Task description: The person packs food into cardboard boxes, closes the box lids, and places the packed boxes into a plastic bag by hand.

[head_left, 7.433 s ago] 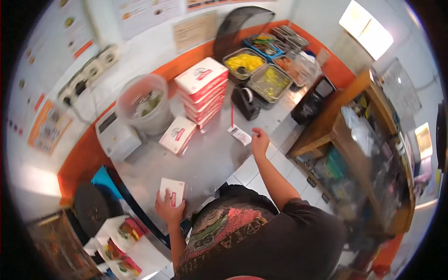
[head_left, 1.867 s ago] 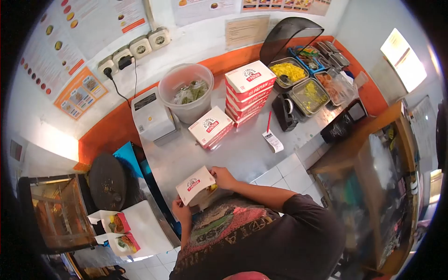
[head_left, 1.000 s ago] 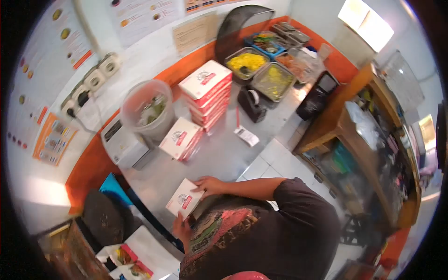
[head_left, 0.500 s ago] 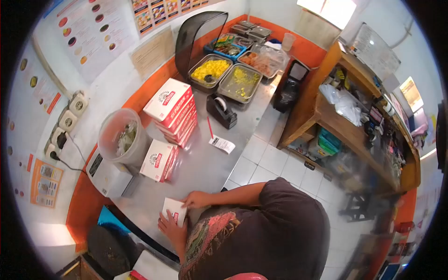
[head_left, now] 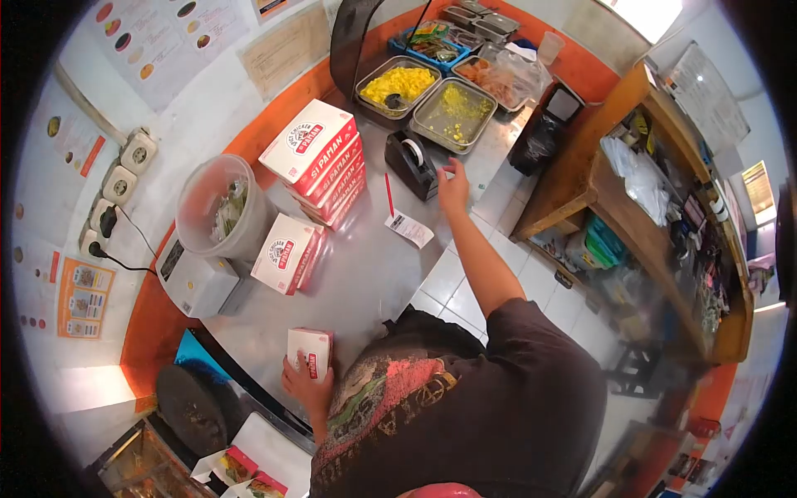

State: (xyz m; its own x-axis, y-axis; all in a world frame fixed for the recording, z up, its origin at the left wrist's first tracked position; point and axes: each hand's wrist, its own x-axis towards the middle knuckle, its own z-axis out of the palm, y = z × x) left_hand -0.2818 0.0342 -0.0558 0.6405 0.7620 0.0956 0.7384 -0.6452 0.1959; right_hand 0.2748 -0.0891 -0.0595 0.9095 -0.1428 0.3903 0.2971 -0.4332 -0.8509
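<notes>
My left hand [head_left: 310, 385] holds a small white and red cardboard food box [head_left: 320, 343] near the table's front edge, fingers laid over its top and side. My right hand [head_left: 452, 184] is stretched far forward, fingers apart and holding nothing, just right of a black tape dispenser [head_left: 413, 167] with a roll of tape. Below the dispenser lie a printed receipt [head_left: 409, 229] and a red pen [head_left: 389, 196]. Left of these stand a tall stack of matching boxes [head_left: 314, 153] and a shorter stack [head_left: 287, 254].
A clear plastic bucket [head_left: 195, 207] stands by the wall near a white device [head_left: 193, 282]. At the back are metal trays with yellow food [head_left: 399, 86], yellow scraps [head_left: 455, 116] and orange food [head_left: 490, 79]. A wooden shelf [head_left: 606, 199] is on the right.
My right hand has left the box and reached forward to the tape dispenser. My left hand stays on the box, which now stands more upright in view. The camera view has shifted.
</notes>
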